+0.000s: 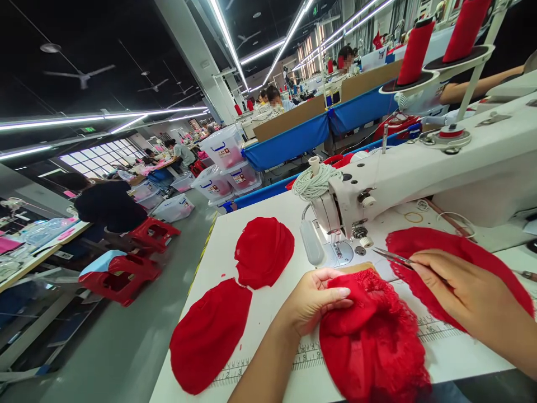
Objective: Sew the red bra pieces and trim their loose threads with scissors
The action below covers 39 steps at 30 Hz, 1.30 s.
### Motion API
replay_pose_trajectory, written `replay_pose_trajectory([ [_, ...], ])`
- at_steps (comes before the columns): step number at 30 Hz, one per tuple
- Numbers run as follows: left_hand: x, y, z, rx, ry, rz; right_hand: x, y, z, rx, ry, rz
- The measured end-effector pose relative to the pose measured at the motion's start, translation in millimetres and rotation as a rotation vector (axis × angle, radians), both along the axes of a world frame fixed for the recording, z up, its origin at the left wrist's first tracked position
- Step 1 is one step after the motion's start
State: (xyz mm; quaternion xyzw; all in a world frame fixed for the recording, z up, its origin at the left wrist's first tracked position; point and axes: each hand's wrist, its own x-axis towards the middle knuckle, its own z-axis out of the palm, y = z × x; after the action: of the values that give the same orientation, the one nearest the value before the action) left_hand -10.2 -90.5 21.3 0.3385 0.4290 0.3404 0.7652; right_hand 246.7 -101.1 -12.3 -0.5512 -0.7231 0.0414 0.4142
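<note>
Red fabric with a lacy, ruffled side hangs over the front of the white sewing table, and my left hand pinches its upper left edge, thumb on top. My right hand grips a pair of metal tweezers or thread snips, the thin tips pointing left toward the needle area. Beneath that hand lies another red fabric piece. The sewing machine stands just beyond both hands, its needle plate lit.
Two red fabric pieces, one rounded and one oval, lie on the table's left side. Red thread cones stand above the machine. A printed ruler runs along the front. Beyond are plastic bins, red stools and other people.
</note>
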Motion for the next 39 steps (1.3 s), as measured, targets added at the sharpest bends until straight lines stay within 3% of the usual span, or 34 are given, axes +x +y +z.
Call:
replay_pose_trajectory([
  [5,0.3,-0.4,-2.4,-0.015,-0.019,0.014,0.9,-14.1,1.5,-0.187,0.148,-0.045],
  [11,0.0,-1.3,-5.0,-0.009,-0.044,0.006,-34.9,-29.9,3.9,-0.229,0.376,0.044],
  [15,1.1,-1.4,-4.1,-0.006,-0.040,-0.001,-52.0,-21.5,8.3,-0.371,0.568,-0.067],
  [19,0.2,-1.2,-4.2,0.011,-0.048,-0.016,-60.2,-10.8,5.6,-0.502,0.728,0.026],
  [25,-5.4,1.5,-3.9,0.072,0.057,-0.084,-63.5,-14.4,6.4,-0.390,0.647,0.047],
  [39,-2.9,-0.2,-2.6,0.129,0.120,0.008,-56.3,-19.9,-11.4,-0.311,0.544,0.045],
])
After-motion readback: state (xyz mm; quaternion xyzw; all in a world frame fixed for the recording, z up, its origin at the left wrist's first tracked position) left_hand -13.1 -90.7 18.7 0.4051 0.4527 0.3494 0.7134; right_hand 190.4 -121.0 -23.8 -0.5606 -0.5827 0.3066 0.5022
